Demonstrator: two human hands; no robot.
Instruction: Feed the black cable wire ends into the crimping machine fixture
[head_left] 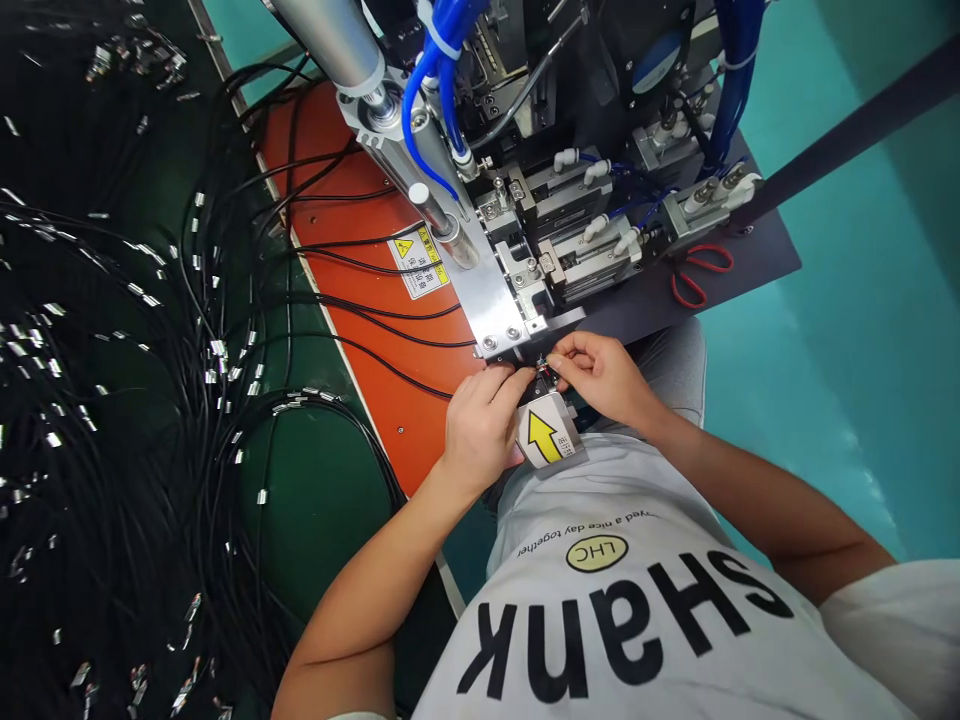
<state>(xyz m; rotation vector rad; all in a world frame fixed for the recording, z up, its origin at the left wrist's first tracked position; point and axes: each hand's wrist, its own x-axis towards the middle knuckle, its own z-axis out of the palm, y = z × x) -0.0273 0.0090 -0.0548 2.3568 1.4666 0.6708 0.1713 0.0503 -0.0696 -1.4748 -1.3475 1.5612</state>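
Cables (150, 400), black, massed left of the machine (592, 265). Left hand (480, 425), curled, fingertips at the wire end (543, 365); its grip cannot be told. Right hand (600, 375), fingers drawn in, pinching the wire end. Arrow plate (544, 432) just before the machine; red handles (706, 248) at the machine's right. The wire end: small, multicoloured, at the machine's front edge.

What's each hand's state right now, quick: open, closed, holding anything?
Left hand: curled, fingertips near the small wires; whether it holds anything cannot be told.
Right hand: closed, thumb and forefinger apparently pinching the small wires.
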